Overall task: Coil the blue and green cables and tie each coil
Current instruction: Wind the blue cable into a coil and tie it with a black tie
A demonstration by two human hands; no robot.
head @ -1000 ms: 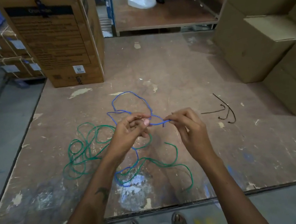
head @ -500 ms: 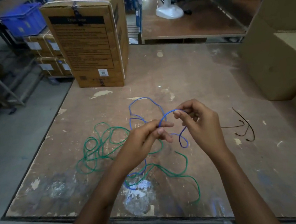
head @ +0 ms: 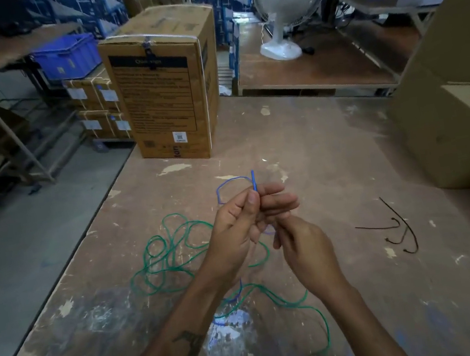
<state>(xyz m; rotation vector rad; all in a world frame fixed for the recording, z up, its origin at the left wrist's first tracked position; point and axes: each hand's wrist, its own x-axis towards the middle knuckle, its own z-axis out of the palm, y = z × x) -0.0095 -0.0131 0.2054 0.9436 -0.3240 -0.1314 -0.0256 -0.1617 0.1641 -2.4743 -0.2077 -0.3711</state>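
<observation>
Blue cable (head: 230, 182): my left hand (head: 244, 221) is pinching its upright end; my right hand (head: 304, 246) is gripping it lower. Green cable (head: 175, 254): lying loose on the board (head: 330, 165).

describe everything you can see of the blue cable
The blue cable is a thin, flexible cord in bright blue, looking plastic-coated. It is loose, not yet coiled or tied. The left hand pinches it near one end, so a short tip sticks up above the fingers. A loop arcs behind that hand over the worn table. More of it shows between the hands near the right hand, though contact there cannot be told. It reappears lower down, crossing the green cable.
</observation>
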